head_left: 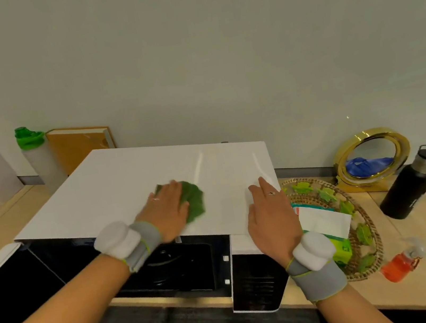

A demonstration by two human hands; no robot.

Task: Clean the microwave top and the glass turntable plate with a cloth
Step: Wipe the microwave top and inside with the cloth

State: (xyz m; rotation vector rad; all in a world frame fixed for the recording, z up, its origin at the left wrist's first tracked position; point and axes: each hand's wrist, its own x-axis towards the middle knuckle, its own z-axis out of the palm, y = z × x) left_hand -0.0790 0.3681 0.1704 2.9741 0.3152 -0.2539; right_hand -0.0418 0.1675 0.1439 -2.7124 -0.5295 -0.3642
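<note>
**A:** Two hands on the microwave top (pixel 115 185) here. We've got the left hand (pixel 167 209) lying flat on the green cloth (pixel 194 199), fingers straight and close together, pressing it onto the white panel near the front edge, about mid-width.

**B:** Yep, and our right hand (pixel 269 214) rests flat on the front right corner of the same top, fingers straight and slightly apart, holding nothing. Door's swung open to the left, and the glass turntable plate (pixel 166 263) sits inside the cavity, we think; it's dark in there so only its outline shows.

**A:** On the wooden surface (pixel 412 230) to the right: a woven basket (pixel 367 226) with a tissue box, a black bottle (pixel 410 183), a gold-framed mirror (pixel 372 155), and a small orange bottle (pixel 401 264) lying on its side.
</note>
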